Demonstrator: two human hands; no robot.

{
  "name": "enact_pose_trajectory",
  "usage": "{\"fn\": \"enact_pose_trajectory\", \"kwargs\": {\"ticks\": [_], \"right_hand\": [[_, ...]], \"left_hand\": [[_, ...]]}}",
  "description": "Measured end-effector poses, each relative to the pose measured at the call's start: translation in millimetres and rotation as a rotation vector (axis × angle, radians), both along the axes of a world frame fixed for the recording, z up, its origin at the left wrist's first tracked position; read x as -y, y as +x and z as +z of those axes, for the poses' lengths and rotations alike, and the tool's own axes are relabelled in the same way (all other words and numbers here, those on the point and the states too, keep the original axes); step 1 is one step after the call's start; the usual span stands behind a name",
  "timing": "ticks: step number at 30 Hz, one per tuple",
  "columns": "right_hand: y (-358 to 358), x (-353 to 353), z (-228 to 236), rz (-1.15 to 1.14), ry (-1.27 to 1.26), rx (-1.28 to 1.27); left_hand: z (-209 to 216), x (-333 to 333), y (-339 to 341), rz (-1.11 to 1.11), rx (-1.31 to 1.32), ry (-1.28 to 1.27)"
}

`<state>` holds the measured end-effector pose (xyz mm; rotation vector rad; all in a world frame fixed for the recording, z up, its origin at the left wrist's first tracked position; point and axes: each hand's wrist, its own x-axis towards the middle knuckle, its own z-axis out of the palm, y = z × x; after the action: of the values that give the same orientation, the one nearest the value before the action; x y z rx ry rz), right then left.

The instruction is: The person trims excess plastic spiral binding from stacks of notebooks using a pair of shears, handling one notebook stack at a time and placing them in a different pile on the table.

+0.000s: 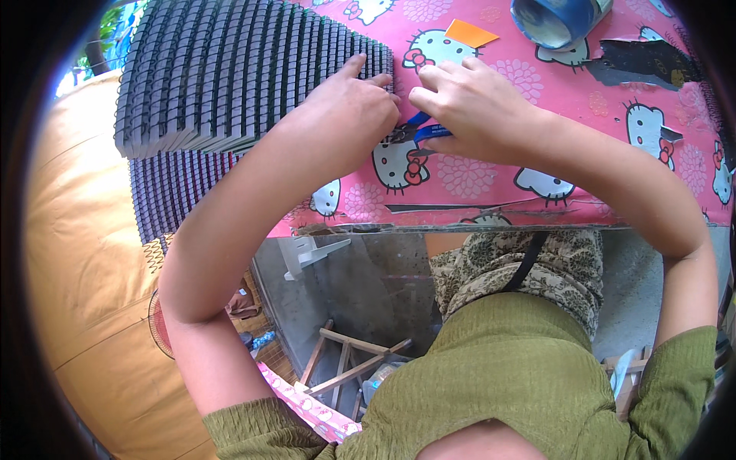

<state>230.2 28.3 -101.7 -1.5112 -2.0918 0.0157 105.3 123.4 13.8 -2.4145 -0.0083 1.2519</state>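
Note:
A thick, fanned pile of spiral-bound notebooks (222, 73) with black coils covers the left of the table, its bound edges facing up. My left hand (349, 111) lies over the pile's right end, index finger stretched out and the other fingers spread along the coils. Its thumb is hidden. Blue-handled pliers (432, 133) are in my right hand (479, 107), which is closed around the handles. Their dark jaws point left and meet the end of the bindings beside my left hand, where the exact contact is hard to see.
More coil-bound notebooks (180, 188) lie under the pile at the left. On the pink patterned tabletop (475, 180) are an orange paper piece (471, 34) and a blue round container (556, 19). The table's front edge (429, 228) is torn. A wooden rack (349, 353) stands below.

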Motion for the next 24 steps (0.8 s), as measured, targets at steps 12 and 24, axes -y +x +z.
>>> {"fn": "enact_pose_trajectory", "kwargs": {"ticks": [12, 24], "right_hand": [[6.0, -18.9, 35.7, 0.094, -0.512, -0.086], [-1.4, -9.5, 3.3, 0.063, -0.203, -0.007]], "left_hand": [[-6.5, -2.1, -12.4, -0.078, 0.083, 0.008], [-2.0, 5.5, 4.1, -0.013, -0.067, 0.07]]}}
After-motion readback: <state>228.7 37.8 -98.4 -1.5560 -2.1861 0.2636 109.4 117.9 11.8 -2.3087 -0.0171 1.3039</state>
